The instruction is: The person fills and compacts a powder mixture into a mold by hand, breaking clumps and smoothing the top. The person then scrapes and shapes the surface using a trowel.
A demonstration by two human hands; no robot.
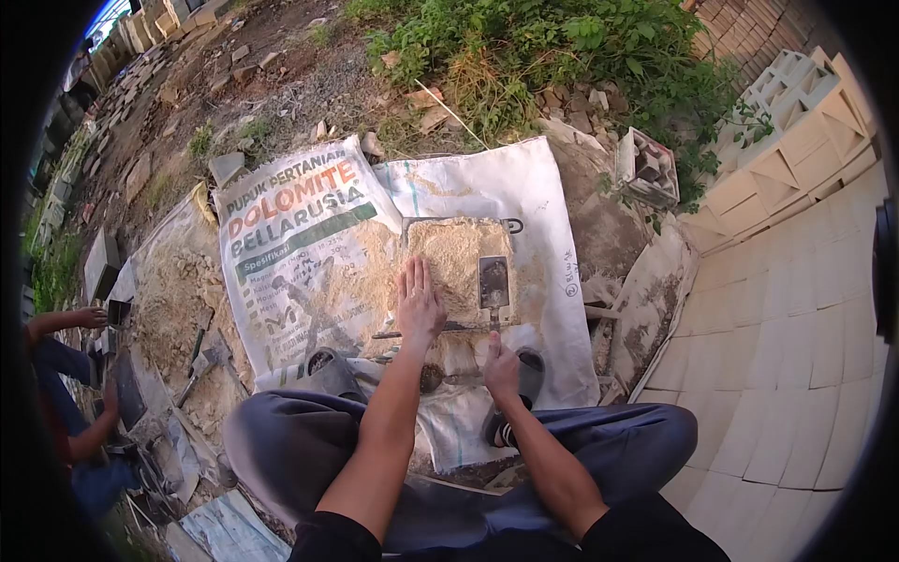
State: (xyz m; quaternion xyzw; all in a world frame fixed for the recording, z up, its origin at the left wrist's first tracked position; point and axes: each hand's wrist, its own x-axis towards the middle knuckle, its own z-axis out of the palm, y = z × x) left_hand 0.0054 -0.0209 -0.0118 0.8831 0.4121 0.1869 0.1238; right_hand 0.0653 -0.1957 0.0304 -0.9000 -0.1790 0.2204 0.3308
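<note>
Tan powder under L fingers; trowel blade fwd of R fingers

Kind of place: an outdoor work yard, apparently for masonry or block making
Ground: bare earth with scattered stone pieces and low plants
Far edge: leafy green growth
Work spot: a sack printed "DOLOMITE BELLARUSIA" and a white sheet spread on the ground, with pale crumbly material and a flat-bladed trowel
Stock, right side: stacked pale blocks, some with triangular recesses, beside rows of flat pale pieces
Left edge: another person, low to the ground near tools and rubble
Light: daylight
</note>
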